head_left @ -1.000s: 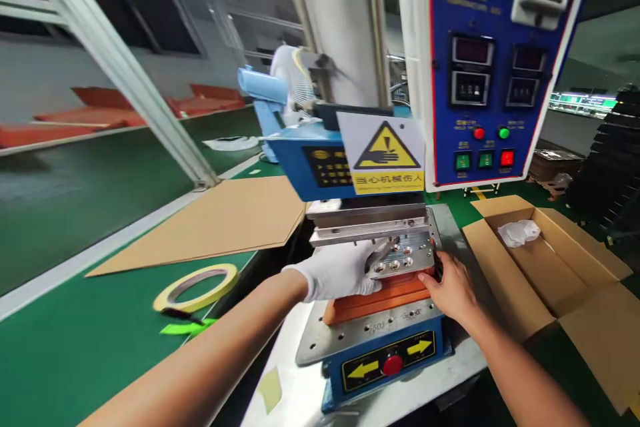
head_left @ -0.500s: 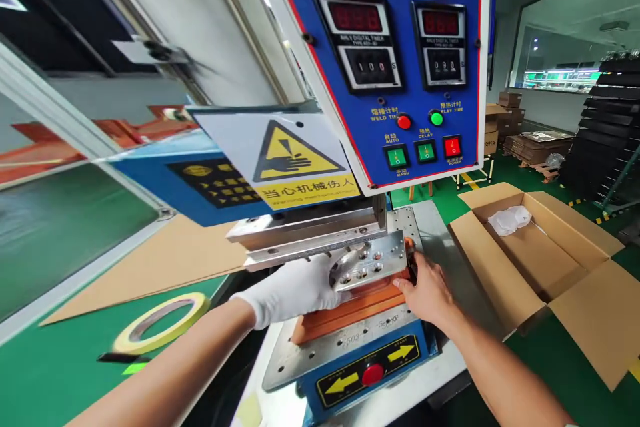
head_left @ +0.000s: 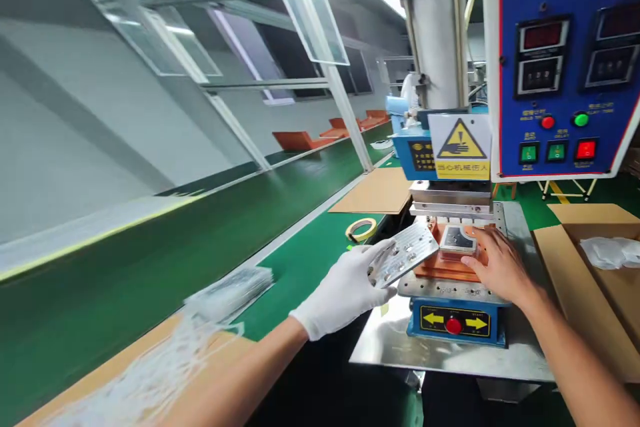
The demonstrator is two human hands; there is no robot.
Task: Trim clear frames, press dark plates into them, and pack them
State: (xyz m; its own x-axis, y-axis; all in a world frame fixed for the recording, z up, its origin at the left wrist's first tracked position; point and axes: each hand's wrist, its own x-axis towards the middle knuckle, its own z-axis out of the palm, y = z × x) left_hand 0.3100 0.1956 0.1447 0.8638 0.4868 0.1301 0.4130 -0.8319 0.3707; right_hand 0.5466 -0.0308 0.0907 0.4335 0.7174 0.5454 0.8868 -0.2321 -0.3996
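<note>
My left hand (head_left: 345, 290), in a white glove, holds a silver metal plate with screw holes (head_left: 406, 254), lifted and tilted off the left side of the press bed. My bare right hand (head_left: 497, 265) rests on the orange fixture block (head_left: 440, 265), its fingers bent around a small grey flat part (head_left: 457, 239) that sits on the block. Both lie under the head of a blue press machine (head_left: 555, 73) with a yellow hand-crush warning sign (head_left: 461, 145). Below the block is a blue base with yellow arrows and a red button (head_left: 453, 325).
A roll of yellow tape (head_left: 361, 229) and a cardboard sheet (head_left: 376, 190) lie on the green belt (head_left: 200, 233) to the left. Clear plastic bags (head_left: 220, 297) lie blurred at the lower left. An open cardboard box (head_left: 595, 260) stands to the right of the press.
My left hand has lifted the metal plate off the orange block and swung it left, uncovering the grey part. The view has turned left and pulled back from the machine.
</note>
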